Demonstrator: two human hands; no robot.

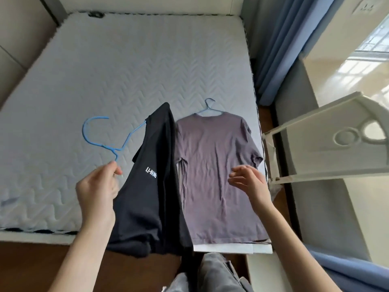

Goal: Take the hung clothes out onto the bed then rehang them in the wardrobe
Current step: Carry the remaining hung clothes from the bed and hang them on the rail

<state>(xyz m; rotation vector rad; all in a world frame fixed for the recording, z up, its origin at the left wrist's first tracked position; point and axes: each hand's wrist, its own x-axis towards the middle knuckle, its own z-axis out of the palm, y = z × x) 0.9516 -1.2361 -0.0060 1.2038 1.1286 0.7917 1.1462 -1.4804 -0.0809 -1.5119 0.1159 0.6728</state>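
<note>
Nearest, the black shirt [151, 197] drapes over the near edge of the bed [126, 70], its hem bunched below. Its long axis runs up and away toward its collar. The left grip [96, 186] pinches one end of the blue hanger [101, 138]. The hanger's other arm vanishes into that collar, and its hook points far-left. The right grip [250, 182] hovers, fingers spread and holding nothing, over the grey shirt [216, 175]. That shirt lies flat by the bed's right edge, collar away, with only its hanger hook [208, 108] showing. Beyond, the bed is bare quilting.

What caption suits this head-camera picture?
Left hand pinches a hanger carrying a black shirt; right hand hovers over a purple shirt on the bed.
</note>
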